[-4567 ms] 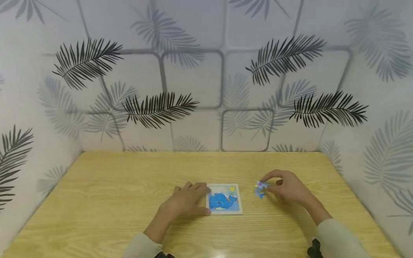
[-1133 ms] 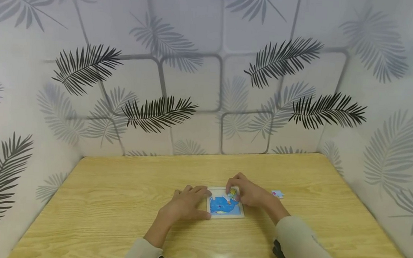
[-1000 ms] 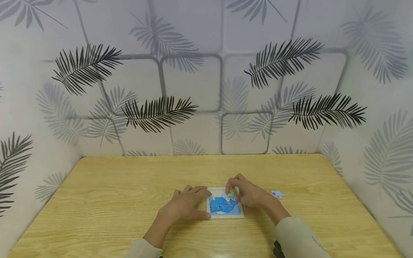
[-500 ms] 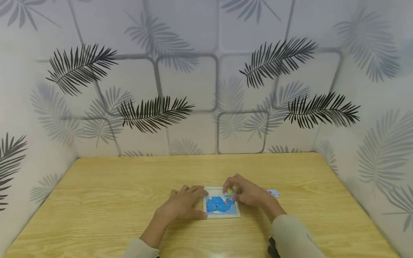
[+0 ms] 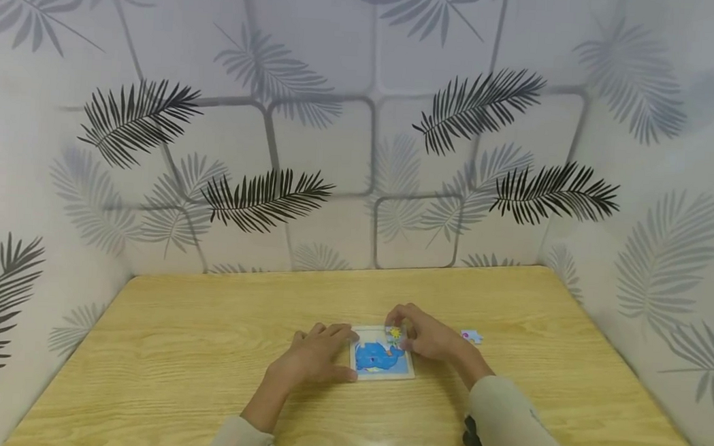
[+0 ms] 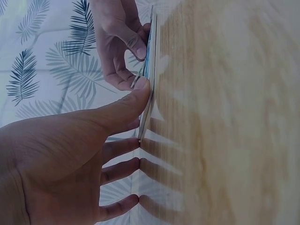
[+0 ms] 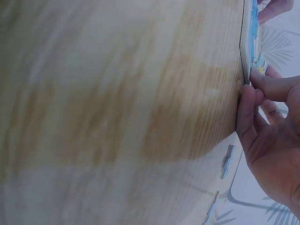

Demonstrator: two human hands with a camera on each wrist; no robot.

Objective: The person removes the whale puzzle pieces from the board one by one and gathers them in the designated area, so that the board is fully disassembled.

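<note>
A flat white-framed jigsaw puzzle [image 5: 384,378] with a blue whale picture lies on the table. My left hand [image 5: 312,358] rests at its left edge, thumb at the near corner and fingers spread towards the far one. In the left wrist view the thumb [image 6: 133,96] touches the frame's edge. My right hand [image 5: 428,336] is over the far right corner, pinching a puzzle piece [image 5: 394,336] with a yellow sun between thumb and fingers. Pale bare backing shows in the upper part of the frame. The right fingers hide part of the frame's right side.
A loose light-blue puzzle piece [image 5: 471,336] lies right of the frame, beyond the right wrist. Two thin flat pieces [image 7: 228,161] show edge-on in the right wrist view. Leaf-patterned walls [image 5: 319,241] border the wooden table [image 5: 214,344] at the back and sides.
Over several seconds my right hand has gone left, from pieces beside the frame to its far right corner. In the last second it shifts only slightly there. My left hand has stayed at the frame.
</note>
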